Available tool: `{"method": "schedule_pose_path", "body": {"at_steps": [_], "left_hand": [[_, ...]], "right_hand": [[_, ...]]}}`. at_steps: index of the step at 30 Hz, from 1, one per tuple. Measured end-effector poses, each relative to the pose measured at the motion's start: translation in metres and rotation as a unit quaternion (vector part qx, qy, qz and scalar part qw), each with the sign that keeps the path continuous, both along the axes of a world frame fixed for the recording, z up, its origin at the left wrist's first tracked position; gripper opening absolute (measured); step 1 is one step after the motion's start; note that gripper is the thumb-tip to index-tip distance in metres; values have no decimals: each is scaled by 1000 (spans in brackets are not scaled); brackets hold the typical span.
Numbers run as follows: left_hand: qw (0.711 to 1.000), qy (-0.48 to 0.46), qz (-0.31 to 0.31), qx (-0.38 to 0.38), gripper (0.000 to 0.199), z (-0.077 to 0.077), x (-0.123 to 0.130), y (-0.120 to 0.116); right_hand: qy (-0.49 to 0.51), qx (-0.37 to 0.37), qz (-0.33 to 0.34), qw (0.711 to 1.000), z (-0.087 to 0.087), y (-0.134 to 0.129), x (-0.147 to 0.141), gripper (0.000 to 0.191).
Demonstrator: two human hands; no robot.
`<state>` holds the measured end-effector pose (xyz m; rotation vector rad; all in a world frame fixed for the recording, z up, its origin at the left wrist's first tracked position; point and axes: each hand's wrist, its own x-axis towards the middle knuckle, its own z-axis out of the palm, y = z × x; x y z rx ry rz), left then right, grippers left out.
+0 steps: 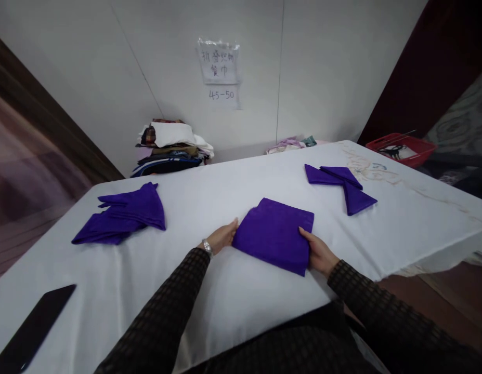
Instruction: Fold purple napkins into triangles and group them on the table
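Note:
A folded purple cloth napkin (274,235) lies at the middle of the white-covered table, between my hands. At its left corner, my left hand (224,235) is closed on the edge, with a silver bracelet at the wrist. My right hand (317,251) pinches the right edge, thumb on top and fingers hidden beneath. To the left rests a loose heap of purple cloth (126,215), unevenly folded. Several purple pieces folded into triangular shapes (342,184) lie at the right, beyond my right hand.
A dark flat tablet-like object (36,330) lies at the near left. Against the wall are a stack of folded clothes (172,145) and a smaller cloth pile (289,145). At the far right is a red basket (418,156). A handwritten sign (220,70) hangs on the wall.

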<state>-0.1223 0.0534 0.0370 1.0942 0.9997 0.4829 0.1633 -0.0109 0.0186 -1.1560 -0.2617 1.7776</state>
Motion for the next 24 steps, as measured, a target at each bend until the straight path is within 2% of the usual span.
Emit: {"method": "schedule_pose_path", "body": {"at_steps": [4, 11, 15, 19, 24], "left_hand": [[988, 124, 71, 53, 40, -11, 21, 8], [952, 134, 148, 233, 33, -2, 34, 21], [938, 225, 137, 223, 25, -14, 42, 32], [933, 253, 129, 221, 22, -28, 45, 36], [935, 221, 130, 245, 27, -24, 49, 33]], "right_hand": [[20, -23, -4, 1000, 0, 4, 6, 20], [-7, 64, -30, 997, 13, 18, 18, 15], [-20, 53, -20, 998, 5, 29, 28, 13], [-27, 98, 6, 995, -8, 29, 35, 11], [-62, 124, 21, 990, -9, 30, 40, 9]]}}
